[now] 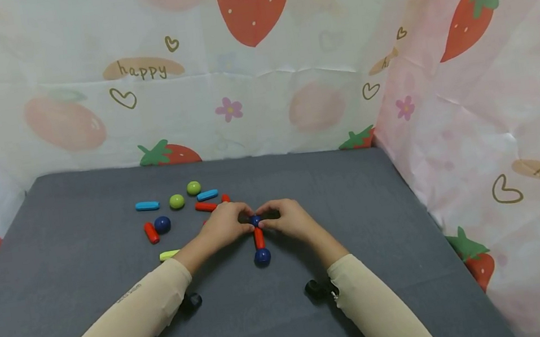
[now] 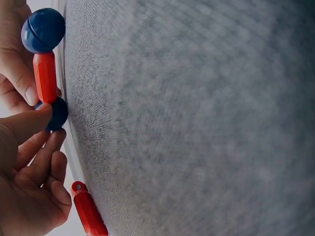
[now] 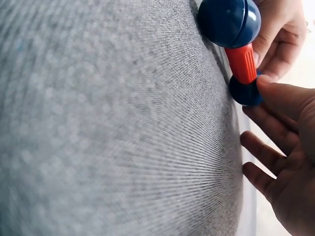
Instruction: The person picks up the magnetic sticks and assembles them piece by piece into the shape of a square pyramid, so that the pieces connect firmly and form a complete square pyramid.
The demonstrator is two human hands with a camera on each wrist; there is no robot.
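A red rod joins two dark blue balls, one at each end. The far blue ball is pinched from both sides by my left hand and my right hand, thumbs and fingertips meeting on it. Toward me lies the near blue ball, untouched, with a groove around it that shows in the left wrist view. In the right wrist view the red rod runs straight between the balls, and the lower fingers of my right hand spread out near the cloth.
Left of the hands lie green balls, blue rods, a loose blue ball, red rods and a yellow-green rod. Grey cloth covers the table. A strawberry-printed curtain hangs behind it.
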